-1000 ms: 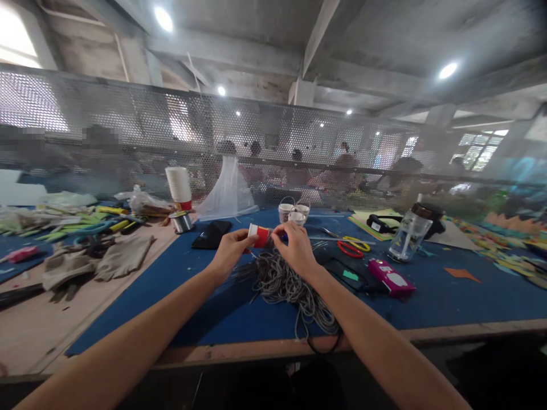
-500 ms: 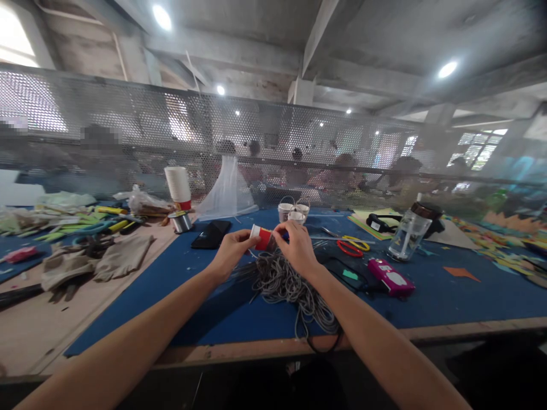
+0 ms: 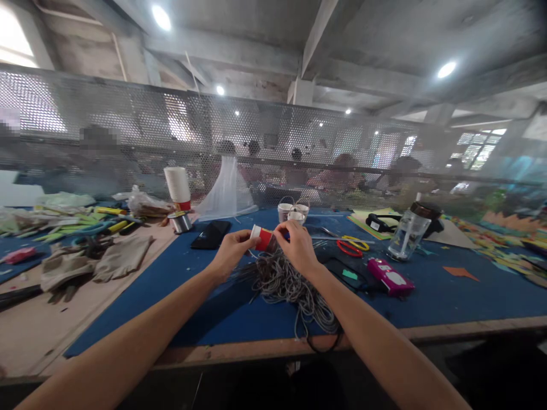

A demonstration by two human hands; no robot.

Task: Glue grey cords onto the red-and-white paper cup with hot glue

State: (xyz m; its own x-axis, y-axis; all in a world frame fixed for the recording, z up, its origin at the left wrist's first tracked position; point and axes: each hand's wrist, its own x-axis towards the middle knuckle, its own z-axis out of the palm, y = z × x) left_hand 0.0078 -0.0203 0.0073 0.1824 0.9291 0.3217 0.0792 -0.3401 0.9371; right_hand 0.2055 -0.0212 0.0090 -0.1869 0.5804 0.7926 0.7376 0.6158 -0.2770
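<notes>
My left hand (image 3: 234,250) pinches a small red-and-white paper cup (image 3: 264,239), tipped on its side above the tabletop. My right hand (image 3: 298,245) is closed at the cup's right end, fingertips together; a dark bluish bit shows by them, but what they hold is hidden. Beneath the hands lies a tangled heap of grey cord (image 3: 286,282). Just beyond my right hand stand several small white cups (image 3: 296,217) with thin loop handles.
Left: a black phone (image 3: 211,234), wire spool (image 3: 180,222), stacked paper cups (image 3: 176,183) and work gloves (image 3: 122,257). Right: red-handled scissors (image 3: 349,249), a magenta device (image 3: 390,277) and a clear bottle (image 3: 409,233). A perforated metal screen (image 3: 265,128) runs behind, with people beyond it.
Both hands stay in almost the same place, with the cup still in my left. The view has shifted only very slightly.
</notes>
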